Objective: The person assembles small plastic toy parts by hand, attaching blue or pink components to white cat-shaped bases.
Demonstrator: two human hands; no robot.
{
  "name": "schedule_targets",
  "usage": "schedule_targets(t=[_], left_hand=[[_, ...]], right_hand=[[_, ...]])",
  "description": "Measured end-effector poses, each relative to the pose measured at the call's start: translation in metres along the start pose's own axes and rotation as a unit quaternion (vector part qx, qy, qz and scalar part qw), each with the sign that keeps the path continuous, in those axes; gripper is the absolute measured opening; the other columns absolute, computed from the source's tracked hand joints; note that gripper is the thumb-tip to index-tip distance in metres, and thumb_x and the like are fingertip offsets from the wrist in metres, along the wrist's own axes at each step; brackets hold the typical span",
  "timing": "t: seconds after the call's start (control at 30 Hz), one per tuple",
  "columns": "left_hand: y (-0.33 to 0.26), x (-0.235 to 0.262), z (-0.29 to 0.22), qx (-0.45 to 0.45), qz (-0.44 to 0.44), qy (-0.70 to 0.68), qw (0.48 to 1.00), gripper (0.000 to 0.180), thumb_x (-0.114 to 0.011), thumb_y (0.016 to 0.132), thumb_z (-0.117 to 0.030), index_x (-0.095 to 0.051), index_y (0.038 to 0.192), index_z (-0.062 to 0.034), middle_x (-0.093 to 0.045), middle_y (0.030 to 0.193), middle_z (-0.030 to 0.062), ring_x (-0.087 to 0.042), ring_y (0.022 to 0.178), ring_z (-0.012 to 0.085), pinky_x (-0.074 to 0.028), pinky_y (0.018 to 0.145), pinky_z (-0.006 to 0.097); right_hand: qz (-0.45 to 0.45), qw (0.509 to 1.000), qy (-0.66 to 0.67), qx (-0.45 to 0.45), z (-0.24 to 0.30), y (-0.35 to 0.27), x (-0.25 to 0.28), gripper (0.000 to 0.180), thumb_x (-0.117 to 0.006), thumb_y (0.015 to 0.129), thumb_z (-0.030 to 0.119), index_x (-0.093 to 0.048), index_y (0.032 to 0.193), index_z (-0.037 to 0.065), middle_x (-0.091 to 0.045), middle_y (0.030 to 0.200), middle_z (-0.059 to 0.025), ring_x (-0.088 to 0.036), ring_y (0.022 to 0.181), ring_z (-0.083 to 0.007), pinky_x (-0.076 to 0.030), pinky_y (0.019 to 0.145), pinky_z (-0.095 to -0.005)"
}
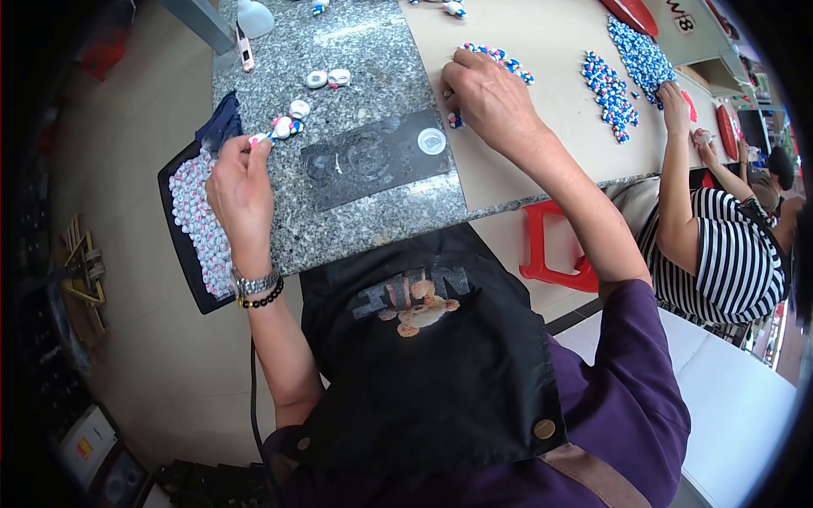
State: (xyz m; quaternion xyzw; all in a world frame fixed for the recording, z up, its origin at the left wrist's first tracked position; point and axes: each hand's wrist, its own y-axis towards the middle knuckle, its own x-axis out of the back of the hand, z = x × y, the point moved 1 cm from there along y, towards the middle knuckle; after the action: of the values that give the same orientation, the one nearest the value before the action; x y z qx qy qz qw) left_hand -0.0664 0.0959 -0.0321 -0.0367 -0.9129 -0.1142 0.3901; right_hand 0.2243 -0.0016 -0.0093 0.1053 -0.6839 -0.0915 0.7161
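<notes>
At the left end of the granite counter, my left hand (pixel 240 188) is closed in a pinch on a small white-and-pink piece (pixel 258 140). Touching its fingertips or just past them lie several blue, white and pink pieces (pixel 285 127) and a round white cap-like piece (pixel 299 109). My right hand (pixel 494 95) bends over the beige board, its fingers curled down and their tips mostly hidden. Beyond it spreads a small heap of blue, white and pink pieces (pixel 513 68). One more such piece (pixel 456 120) lies just under its fingers.
A black tray (pixel 188 269) of small white-and-pink pieces sits at the counter's left edge. Between my hands lies a dark flat plate (pixel 373 161) with a white disc (pixel 431 141). Larger blue heaps (pixel 639 55) lie right, near a co-worker in stripes (pixel 720 254). A red stool (pixel 550 245) stands below.
</notes>
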Motion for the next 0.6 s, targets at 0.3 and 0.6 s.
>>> schedule_targets(t=[0.3, 0.6], left_hand=[[-0.011, 0.014, -0.009, 0.206, 0.029, -0.592, 0.778, 0.029, -0.067, 0.088, -0.025, -0.060, 0.102, -0.0005, -0.054, 0.068, 0.0019, -0.050, 0.057, 0.0168, -0.041, 0.053, 0.028], [-0.062, 0.011, -0.049, 0.371, 0.240, -0.816, 0.372, 0.021, -0.051, 0.086, 0.006, -0.052, 0.107, 0.0030, -0.056, 0.105, 0.0209, -0.053, 0.099, 0.0259, -0.043, 0.059, 0.024]], right_hand=[[0.027, 0.922, 0.368, -0.116, 0.006, -0.019, 0.034, 0.012, -0.065, 0.086, 0.006, -0.068, 0.097, 0.001, -0.065, 0.084, -0.0078, -0.063, 0.077, -0.0172, -0.051, 0.069, -0.0312], [0.002, 0.969, 0.224, 0.105, 0.027, -0.026, 0.034, 0.011, -0.067, 0.080, 0.000, -0.064, 0.090, 0.001, -0.059, 0.081, -0.0103, -0.061, 0.077, -0.0263, -0.050, 0.065, -0.0356]])
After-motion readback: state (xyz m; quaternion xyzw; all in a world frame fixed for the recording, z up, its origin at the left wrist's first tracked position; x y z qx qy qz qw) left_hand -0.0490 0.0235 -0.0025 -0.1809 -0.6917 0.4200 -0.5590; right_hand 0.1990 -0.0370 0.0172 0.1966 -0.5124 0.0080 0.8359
